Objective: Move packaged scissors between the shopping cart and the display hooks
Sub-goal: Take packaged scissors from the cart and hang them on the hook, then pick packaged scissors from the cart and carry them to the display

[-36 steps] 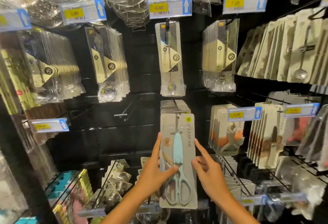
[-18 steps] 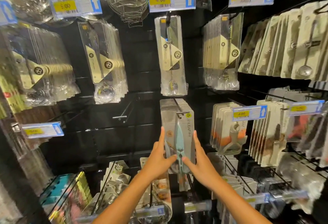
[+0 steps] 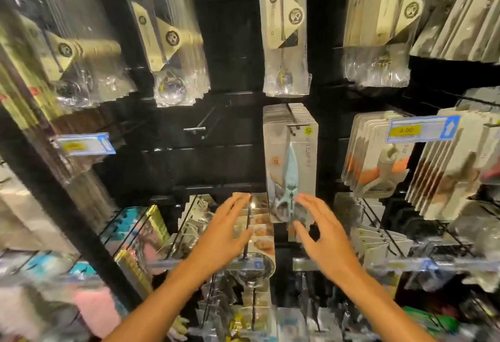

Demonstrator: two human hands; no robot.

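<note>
A grey card pack of pale blue scissors point(image 3: 292, 168) hangs at the front of a row of like packs on a black display hook point(image 3: 293, 121) in the middle of the wall. My left hand point(image 3: 226, 229) is below and to the left of the pack, fingers straight, holding nothing. My right hand point(image 3: 320, 229) is just below the pack's lower edge with fingers spread; its fingertips are close to the pack, but contact cannot be told. The shopping cart is out of sight.
An empty hook point(image 3: 201, 125) sticks out left of the scissors. Clear bags of spoons and ladles point(image 3: 285, 30) hang above. Carded kitchen tools point(image 3: 378, 157) fill the hooks to the right, with a blue price tag point(image 3: 423, 128). More packs and hook rails crowd the space under my hands.
The scissors pack went onto the hook and slid back against the row. Both hands let go and drew down and apart. The view dropped lower on the wall.
</note>
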